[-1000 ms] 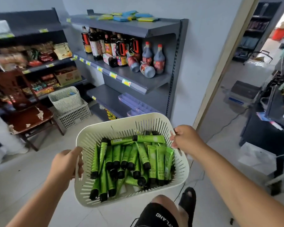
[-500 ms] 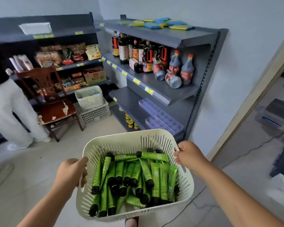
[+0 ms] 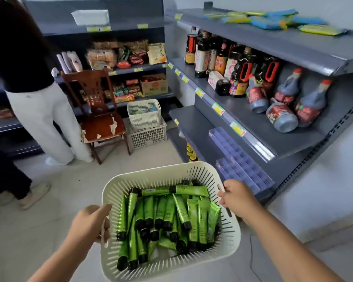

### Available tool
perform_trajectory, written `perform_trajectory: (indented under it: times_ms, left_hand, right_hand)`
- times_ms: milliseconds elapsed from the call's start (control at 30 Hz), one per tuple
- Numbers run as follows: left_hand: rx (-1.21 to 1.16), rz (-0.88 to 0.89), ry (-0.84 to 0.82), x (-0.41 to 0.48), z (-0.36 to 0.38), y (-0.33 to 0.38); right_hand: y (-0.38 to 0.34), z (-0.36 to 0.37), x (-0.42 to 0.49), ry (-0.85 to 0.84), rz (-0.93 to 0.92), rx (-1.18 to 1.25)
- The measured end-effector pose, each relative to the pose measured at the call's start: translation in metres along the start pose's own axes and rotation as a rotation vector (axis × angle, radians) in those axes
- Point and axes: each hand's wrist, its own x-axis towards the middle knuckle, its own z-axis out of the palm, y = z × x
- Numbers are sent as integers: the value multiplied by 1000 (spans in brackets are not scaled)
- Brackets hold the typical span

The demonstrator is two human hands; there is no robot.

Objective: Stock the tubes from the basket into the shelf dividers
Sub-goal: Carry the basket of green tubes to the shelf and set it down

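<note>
You're carrying the cream slotted plastic basket between both hands. Your left hand has its fingers curled round the handle slot in the basket's left rim. Your right hand is wrapped over the rim on the opposite side. Neither hand holds anything else.

Between your two grips, the green squeeze tubes with black caps lie in a loose heap across the basket floor. Just beyond your right hand and a little above it, the translucent purple plastic shelf dividers sit on the lower grey metal shelf. Every compartment I can make out looks empty.

I'd judge the stocking hasn't begun and the whole load is left to place. You'll need to free a hand first.
</note>
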Motion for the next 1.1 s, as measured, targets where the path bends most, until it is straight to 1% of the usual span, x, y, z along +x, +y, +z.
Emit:
perform_trajectory:
  times_ms: [133,300,433,633,700,833,1000,1100]
  left_hand:
    - [-38,6,49,30,-13,22]
    - [-85,-4,84,62,-17,46]
    - [-112,-49,113,84,-11,60]
    - [-171,-158,238,124,14,84]
    - [-164,-181,284,139,22,96]
    - [-165,-189,322,163,29,121]
    - [-161,-187,364,208,29,154]
    - [-87,-182,365,242,24,170]
  right_hand:
    - [-35,7,41,-23,-38,68]
    - [-66,11,93,-55,-93,61]
    - [-84,18,140,-113,-70,31]
    - [-104,31,235,-236,-25,132]
    - [-115,30,257,-289,-41,158]
    - [-134,27,297,-320,-52,191]
    - [-168,30,352,-336,-86,155]
    - [-187,37,385,-331,-86,161]
